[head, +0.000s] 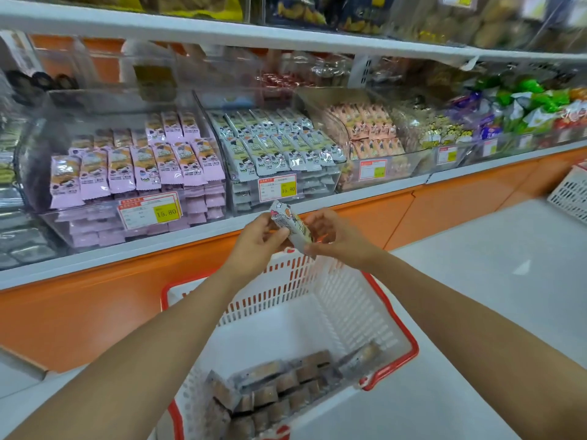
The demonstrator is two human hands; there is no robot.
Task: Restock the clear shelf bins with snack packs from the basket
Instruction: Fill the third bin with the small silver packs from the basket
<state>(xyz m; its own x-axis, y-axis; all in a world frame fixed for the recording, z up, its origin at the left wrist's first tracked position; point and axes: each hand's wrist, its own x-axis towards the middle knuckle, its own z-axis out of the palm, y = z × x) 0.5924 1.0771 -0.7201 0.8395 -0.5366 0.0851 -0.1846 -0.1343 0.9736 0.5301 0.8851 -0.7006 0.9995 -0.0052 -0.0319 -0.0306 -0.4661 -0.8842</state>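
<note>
A grey-white snack pack (290,225) is held up in front of the shelf edge, above the basket. My left hand (259,239) grips its left side and my right hand (332,236) pinches its lower right end. Below them stands a white basket with a red rim (343,300), and several brownish snack packs (286,385) lie in its near end. On the shelf sit clear bins: one with pink packs (133,169), one with grey-white packs (273,144) straight behind my hands, one with peach packs (368,131).
Yellow price tags (166,212) hang on the bin fronts. An orange panel (95,306) runs below the shelf edge. A second white basket (571,193) stands at the right on a white surface (492,265). An upper shelf (286,36) overhangs the bins.
</note>
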